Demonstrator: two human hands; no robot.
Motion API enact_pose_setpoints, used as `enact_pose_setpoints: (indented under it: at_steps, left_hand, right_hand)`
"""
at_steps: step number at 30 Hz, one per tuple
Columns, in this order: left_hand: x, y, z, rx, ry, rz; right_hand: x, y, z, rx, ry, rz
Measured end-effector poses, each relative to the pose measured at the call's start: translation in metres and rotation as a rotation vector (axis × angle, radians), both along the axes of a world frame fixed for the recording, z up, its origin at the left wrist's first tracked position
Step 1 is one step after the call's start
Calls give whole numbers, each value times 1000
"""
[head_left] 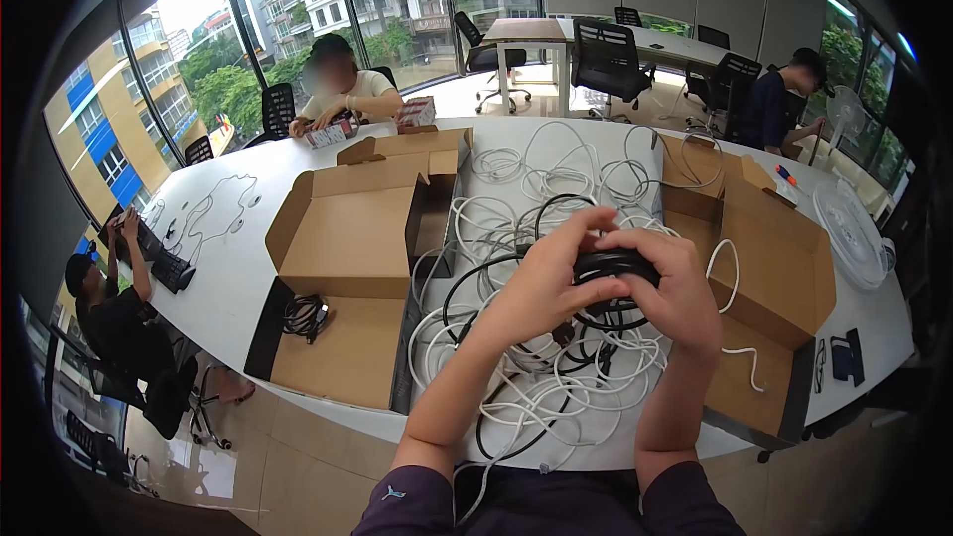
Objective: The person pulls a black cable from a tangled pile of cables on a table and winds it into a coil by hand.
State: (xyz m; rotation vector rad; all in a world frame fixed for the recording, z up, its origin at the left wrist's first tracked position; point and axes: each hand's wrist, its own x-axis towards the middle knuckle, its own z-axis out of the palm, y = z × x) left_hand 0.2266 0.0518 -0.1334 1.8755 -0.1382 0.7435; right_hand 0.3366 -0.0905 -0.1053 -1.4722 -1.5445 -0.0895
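A coiled black cable (617,265) is held between my two hands above the middle of the table. My left hand (564,273) grips the coil's left side, its thumb pressed toward the front. On the other side, my right hand (675,283) wraps its fingers over the top of the loops. Beneath them spreads a tangled heap of white cables (536,387), with some black cable mixed in. To the left, an open cardboard box (342,362) contains a small bundled black cable (306,318). Another open cardboard box (764,258) stands at the right.
More open boxes sit farther back on the white table (218,268). At right are a white cable coil (852,236), glasses (820,365) and a dark phone-like object (847,357). A thin cable (208,218) lies at left. Several people sit around the room.
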Motion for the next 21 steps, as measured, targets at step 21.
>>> enact_pose_setpoints:
  at_steps: [21]
  left_hand:
    - [-24, 31, -10, -286, 409, -812]
  right_hand:
    - [-20, -5, 13, -73, -146, 180]
